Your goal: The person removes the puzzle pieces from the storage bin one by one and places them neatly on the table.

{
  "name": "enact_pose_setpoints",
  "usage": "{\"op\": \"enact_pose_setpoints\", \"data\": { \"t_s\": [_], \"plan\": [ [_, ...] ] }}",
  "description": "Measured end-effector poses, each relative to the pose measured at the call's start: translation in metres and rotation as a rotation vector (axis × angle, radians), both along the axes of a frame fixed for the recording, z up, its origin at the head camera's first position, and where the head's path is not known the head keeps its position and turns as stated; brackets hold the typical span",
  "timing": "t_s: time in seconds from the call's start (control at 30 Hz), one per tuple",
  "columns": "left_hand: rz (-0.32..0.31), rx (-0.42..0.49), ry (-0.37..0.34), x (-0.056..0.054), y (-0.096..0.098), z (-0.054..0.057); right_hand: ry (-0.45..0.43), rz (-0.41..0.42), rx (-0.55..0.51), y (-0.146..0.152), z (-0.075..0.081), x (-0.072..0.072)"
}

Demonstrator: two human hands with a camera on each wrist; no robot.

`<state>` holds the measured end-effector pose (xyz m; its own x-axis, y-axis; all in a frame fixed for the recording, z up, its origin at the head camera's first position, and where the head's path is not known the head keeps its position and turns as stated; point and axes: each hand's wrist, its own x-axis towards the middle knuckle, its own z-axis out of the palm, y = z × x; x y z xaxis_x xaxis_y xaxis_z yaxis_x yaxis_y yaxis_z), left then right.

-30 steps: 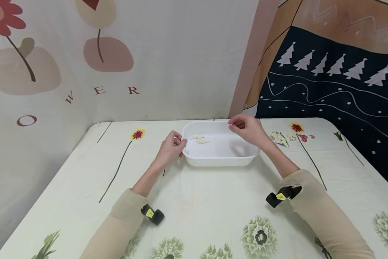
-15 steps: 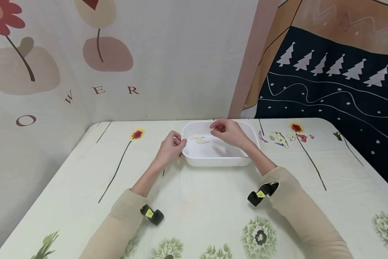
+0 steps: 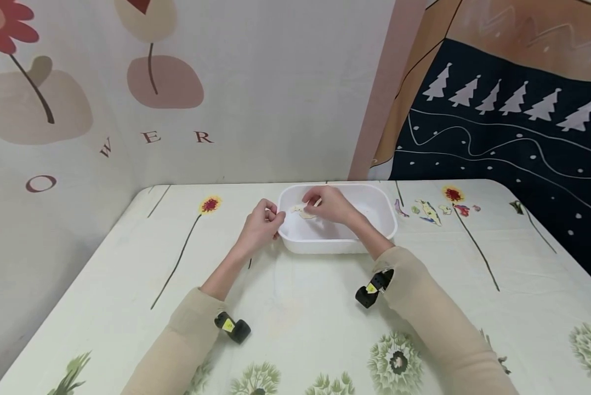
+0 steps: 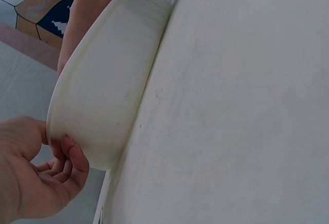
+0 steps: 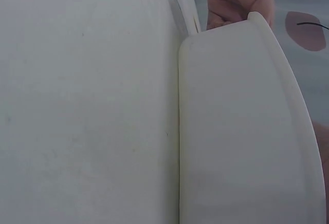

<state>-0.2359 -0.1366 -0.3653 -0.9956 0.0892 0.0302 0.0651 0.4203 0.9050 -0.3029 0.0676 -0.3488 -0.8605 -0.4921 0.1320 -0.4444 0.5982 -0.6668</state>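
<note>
A white plastic tub (image 3: pixel 335 247) stands at the back of the table. With thumb and fingers, my left hand (image 3: pixel 261 225) pinches its left rim; the left wrist view shows this left hand (image 4: pixel 51 172) at the end of the tub's wall (image 4: pixel 103 85). Inside the tub lies a flat pale-yellow piece (image 3: pixel 306 214), partly covered by my right hand (image 3: pixel 331 204). That right hand reaches in over the tub with bent fingers, its fingertips just above or at the piece. Whether anything is between them is not visible. In the right wrist view the tub's wall (image 5: pixel 241 121) hides the right hand.
Right of the tub lie several small flat colourful pieces: a purple one (image 3: pixel 401 207), a larger yellow-and-blue one (image 3: pixel 429 212) and a red one (image 3: pixel 461 209). The tablecloth (image 3: pixel 295 307) has printed flowers. A fabric curtain (image 3: pixel 276 109) hangs behind the table.
My right hand has moved left over the tub, from its right rim to the pale-yellow piece, uncovering the purple piece. My left hand has stayed on the left rim.
</note>
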Motion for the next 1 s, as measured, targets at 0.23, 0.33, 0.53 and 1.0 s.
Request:
{"op": "enact_pose_setpoints", "data": {
  "t_s": [0.23, 0.33, 0.53, 1.0],
  "plan": [
    [0.006, -0.007, 0.005, 0.0012, 0.0005, 0.0018, -0.006, 0.038, 0.068, -0.0033, -0.0044, -0.004],
    [0.007, -0.006, 0.005, 0.0011, 0.0004, 0.0016, -0.028, 0.042, 0.127, -0.0041, -0.0056, -0.0039],
    [-0.003, 0.005, 0.005, -0.0012, -0.0009, -0.0017, -0.072, 0.01, 0.176, -0.0051, -0.0085, -0.0027],
    [0.005, 0.0, -0.001, -0.0003, 0.0001, -0.0003, -0.024, 0.012, 0.242, -0.0046, -0.0078, -0.0018]
  ]
}}
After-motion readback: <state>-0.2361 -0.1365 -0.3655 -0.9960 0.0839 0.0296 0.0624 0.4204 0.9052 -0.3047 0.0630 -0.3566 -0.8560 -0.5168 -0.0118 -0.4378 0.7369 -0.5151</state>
